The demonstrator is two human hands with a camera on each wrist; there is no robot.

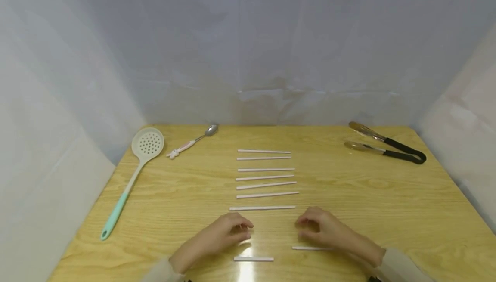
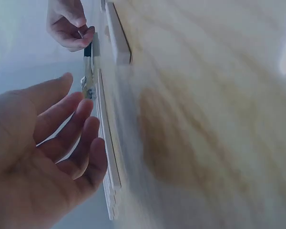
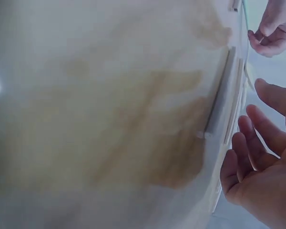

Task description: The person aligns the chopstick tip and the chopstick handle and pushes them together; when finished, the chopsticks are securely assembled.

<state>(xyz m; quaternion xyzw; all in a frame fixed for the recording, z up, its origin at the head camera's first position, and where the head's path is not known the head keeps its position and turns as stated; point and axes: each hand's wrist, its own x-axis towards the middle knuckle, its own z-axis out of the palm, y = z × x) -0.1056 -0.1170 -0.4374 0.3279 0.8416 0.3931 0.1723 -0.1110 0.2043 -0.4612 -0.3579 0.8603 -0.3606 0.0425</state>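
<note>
Both hands hover low over the wooden table, fingers loosely bent, with nothing held. My left hand (image 1: 226,232) is just in front of the nearest chopstick in a row of pale chopsticks (image 1: 267,195). In the left wrist view its palm and spread fingers (image 2: 72,143) show plainly. To the right, my right hand (image 1: 323,228) hangs above another pale stick (image 1: 310,248), whose right end is hidden under the hand and wrist. A short pale stick (image 1: 253,259) lies nearer the front, between the hands. The row's several chopsticks lie roughly parallel, running left to right, apart from one another.
A skimmer (image 1: 148,143) with a mint handle lies along the table's left side. Near the back left is a spoon (image 1: 211,130) with a pink and white handle. Metal tongs (image 1: 401,150) with black grips lie spread at the back right. Pale sheeting (image 1: 267,49) surrounds the table.
</note>
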